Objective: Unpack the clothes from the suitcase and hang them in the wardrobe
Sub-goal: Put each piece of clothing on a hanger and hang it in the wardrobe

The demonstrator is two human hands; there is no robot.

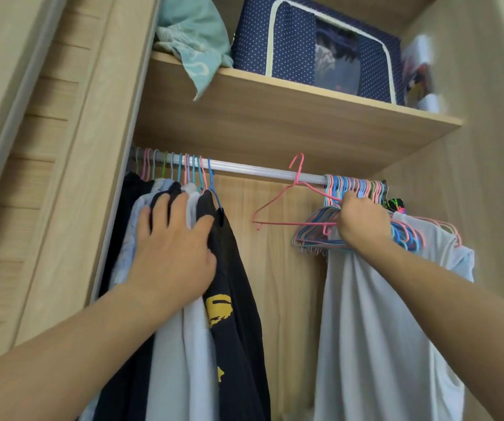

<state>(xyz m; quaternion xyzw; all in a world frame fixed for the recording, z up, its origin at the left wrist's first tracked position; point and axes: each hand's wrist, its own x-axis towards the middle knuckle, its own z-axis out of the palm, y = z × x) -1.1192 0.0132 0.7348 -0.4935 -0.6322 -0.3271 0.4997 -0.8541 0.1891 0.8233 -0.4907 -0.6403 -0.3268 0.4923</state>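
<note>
Wardrobe interior, seen from below and in front. Metal rail runs under a wooden shelf.

Left hand: fingers spread and straight, palm flat against the hung clothes at the left end of the rail. Thumb lies across the shoulder of a black shirt with yellow print, the rightmost garment of that group. Under the fingers: pale blue and white shirts and a dark garment nearest the wardrobe's left wall. All of these hang on pastel hangers hooked on the rail.

Right hand: fingers curled, gripping a pink hanger at its right arm. The hanger is tilted; its hook stands above the rail and does not look seated on it. The same hand is in among a dense bunch of empty pink and blue hangers crowded at the rail's right end; cannot tell whether it also holds any of those. A white garment hangs down below the right hand and forearm, over the bunch of hangers.

Middle stretch of the rail is bare between the two groups.

On the shelf: crumpled teal fabric at the left edge, a navy dotted storage bag with a clear window in the middle, blurred white items at the right end.
</note>
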